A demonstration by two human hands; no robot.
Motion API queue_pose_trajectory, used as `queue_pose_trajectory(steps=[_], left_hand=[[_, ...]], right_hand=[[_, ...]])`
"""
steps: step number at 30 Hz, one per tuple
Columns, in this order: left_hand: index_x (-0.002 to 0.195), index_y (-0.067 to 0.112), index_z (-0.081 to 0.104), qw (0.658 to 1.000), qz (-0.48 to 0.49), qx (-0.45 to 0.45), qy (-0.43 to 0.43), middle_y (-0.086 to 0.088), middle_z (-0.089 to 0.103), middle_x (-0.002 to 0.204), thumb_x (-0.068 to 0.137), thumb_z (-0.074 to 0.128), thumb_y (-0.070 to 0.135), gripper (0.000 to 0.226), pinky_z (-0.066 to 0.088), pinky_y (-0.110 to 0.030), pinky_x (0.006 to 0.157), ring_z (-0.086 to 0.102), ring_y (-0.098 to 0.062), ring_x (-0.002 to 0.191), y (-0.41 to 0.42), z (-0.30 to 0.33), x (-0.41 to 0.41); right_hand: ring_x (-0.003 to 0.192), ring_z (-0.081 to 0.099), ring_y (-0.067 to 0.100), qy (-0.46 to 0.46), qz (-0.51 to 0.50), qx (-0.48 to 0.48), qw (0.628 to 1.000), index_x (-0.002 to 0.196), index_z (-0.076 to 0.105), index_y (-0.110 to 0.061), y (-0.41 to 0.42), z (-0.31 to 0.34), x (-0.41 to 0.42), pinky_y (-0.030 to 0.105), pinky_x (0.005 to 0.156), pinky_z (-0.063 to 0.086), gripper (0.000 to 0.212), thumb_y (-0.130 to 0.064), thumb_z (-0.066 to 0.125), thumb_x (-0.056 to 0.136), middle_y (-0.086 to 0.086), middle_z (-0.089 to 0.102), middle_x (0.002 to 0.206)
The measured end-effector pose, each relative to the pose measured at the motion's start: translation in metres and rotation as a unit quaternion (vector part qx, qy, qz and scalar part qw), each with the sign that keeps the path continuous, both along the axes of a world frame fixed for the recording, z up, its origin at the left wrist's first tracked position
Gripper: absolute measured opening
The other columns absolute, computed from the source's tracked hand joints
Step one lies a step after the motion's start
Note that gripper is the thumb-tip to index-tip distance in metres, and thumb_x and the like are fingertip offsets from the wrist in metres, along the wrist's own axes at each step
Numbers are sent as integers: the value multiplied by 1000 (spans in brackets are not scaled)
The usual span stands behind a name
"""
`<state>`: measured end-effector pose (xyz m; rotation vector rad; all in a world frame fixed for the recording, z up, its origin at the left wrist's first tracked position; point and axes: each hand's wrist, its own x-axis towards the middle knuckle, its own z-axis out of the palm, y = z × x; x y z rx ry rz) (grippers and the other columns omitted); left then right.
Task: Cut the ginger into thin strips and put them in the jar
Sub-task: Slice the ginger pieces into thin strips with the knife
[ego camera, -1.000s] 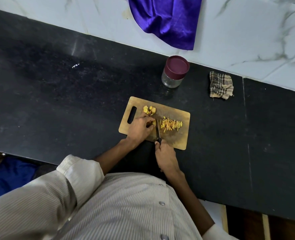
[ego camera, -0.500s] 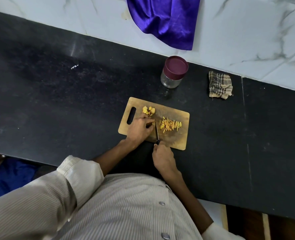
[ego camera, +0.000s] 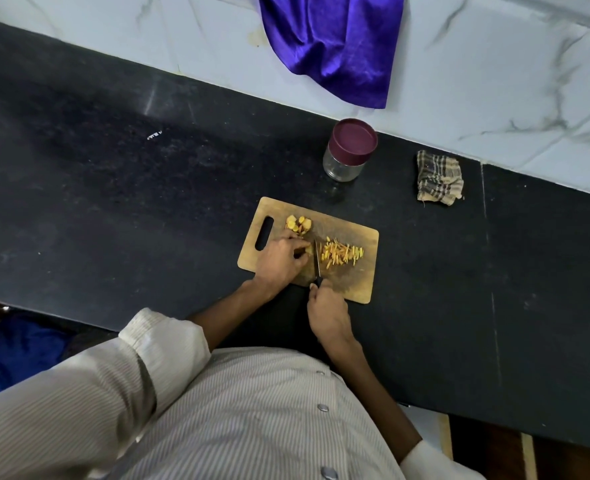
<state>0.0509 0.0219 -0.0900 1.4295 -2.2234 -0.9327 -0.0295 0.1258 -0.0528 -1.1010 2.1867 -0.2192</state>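
Observation:
A wooden cutting board (ego camera: 359, 282) lies on the black counter. My left hand (ego camera: 279, 259) pins a small ginger piece (ego camera: 308, 250) against the board with curled fingers. My right hand (ego camera: 328, 315) grips the handle of a knife (ego camera: 317, 263), whose blade stands just right of that piece. A pile of thin ginger strips (ego camera: 342, 254) lies right of the blade. Several uncut ginger slices (ego camera: 298, 224) sit near the board's far edge. A glass jar (ego camera: 343, 166) with a maroon lid (ego camera: 354, 142) on it stands beyond the board.
A folded checked cloth (ego camera: 438, 178) lies on the black counter (ego camera: 113, 202) to the right of the jar. A purple cloth (ego camera: 335, 43) hangs down the marble wall behind. The counter's front edge runs just below my hands.
The knife blade has shifted slightly left, closer to my left fingers and the ginger piece. Both hands stay in place on the board.

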Motion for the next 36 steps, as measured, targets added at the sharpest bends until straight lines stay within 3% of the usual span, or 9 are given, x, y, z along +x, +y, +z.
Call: queue_pose_trajectory(steps=[8,12,30,36], left_hand=[[115,18,69,1000,3,-1,-1,0,58,119,89,64,24,27,51,-38,84,57,-18,104,-1,-1,1],[113,17,70,1000,5,0,7,-1,59,117,90,64,22,25,51,-36,83,58,-18,102,0,0,0],[117,17,68,1000,2,4,-1,0,57,121,89,65,21,28,51,-35,86,58,-17,104,-1,-2,1],[116,17,69,1000,3,-3,-2,0,58,120,89,65,23,28,51,-35,85,57,-17,104,-2,-3,0]], right_hand=[[101,62,37,16,-19,-24,999,118,50,-3,4,5,-5,40,78,45,31,-28,34,107,19,64,109],[103,62,33,9,-1,-10,1000,122,49,-4,6,6,-5,32,73,38,33,-29,33,108,16,64,111],[97,64,31,11,10,-4,1000,115,53,-4,-2,1,-6,39,76,49,31,-28,36,107,17,65,106],[101,62,33,4,-22,-2,1000,116,52,-3,1,3,-12,35,76,42,31,-27,36,107,17,63,110]])
